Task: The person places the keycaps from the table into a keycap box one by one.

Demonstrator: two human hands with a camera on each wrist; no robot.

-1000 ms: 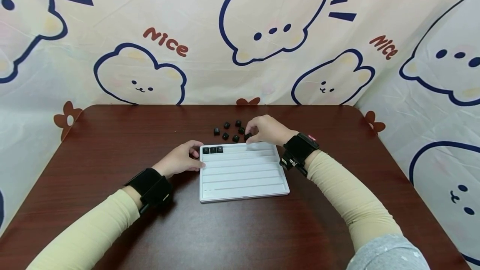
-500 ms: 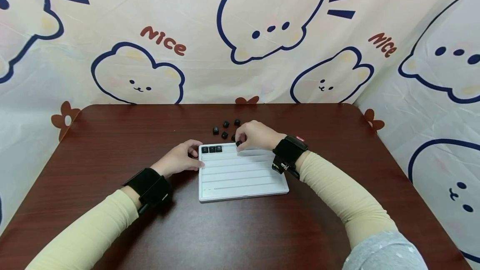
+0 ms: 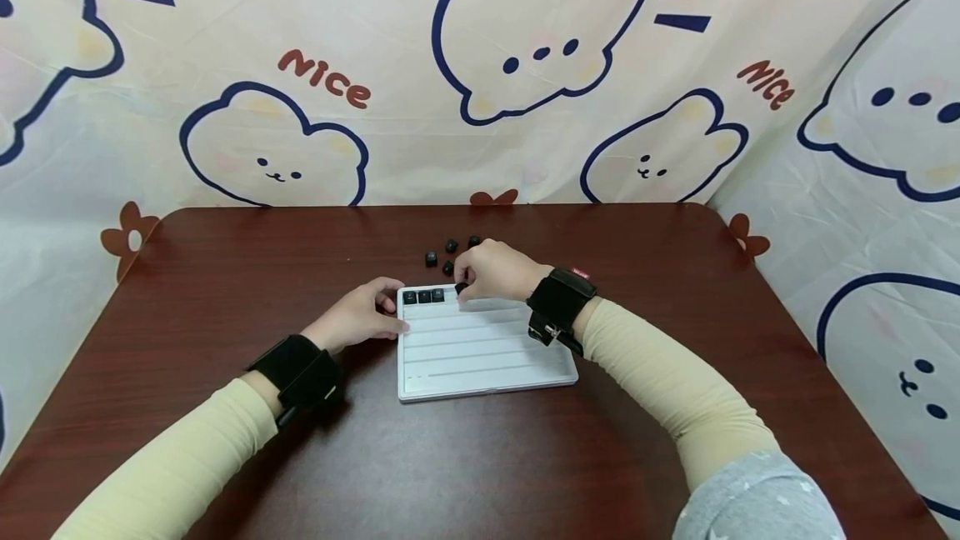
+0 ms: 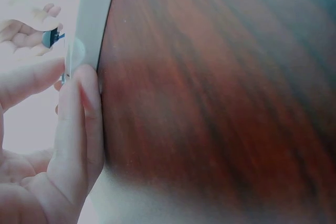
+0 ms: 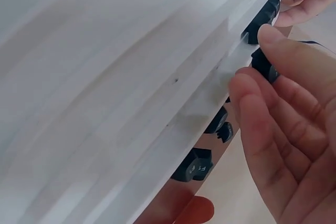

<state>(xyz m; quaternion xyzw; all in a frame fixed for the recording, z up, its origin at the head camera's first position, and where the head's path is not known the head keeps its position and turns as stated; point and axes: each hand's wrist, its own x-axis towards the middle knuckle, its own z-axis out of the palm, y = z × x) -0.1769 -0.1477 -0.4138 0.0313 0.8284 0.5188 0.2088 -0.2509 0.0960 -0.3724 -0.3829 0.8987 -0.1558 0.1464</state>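
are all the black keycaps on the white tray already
No, several loose black keycaps lie on the brown table beyond the far edge of the white tray.

Three keycaps [image 3: 424, 297] sit back left on the tray [image 3: 483, 350], loose keycaps [image 3: 431, 259] behind it on the table [image 3: 450, 473].

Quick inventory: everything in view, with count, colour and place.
Table: one, dark red-brown, centre
Backdrop: one, printed off-white, behind table
Tray: one, white, on table
Seated keycaps: three, black, tray's far left corner
Held keycap: one, black, right of those three
Loose keycaps: at least four, black, beyond tray
Wrist straps: two, black, one per wrist
Forearm sleeves: two, pale yellow, forearms
Outer sleeve: one, grey, right arm
Left hand: one, bare, gripping tray's left edge
Right hand: one, bare, pinching held keycap
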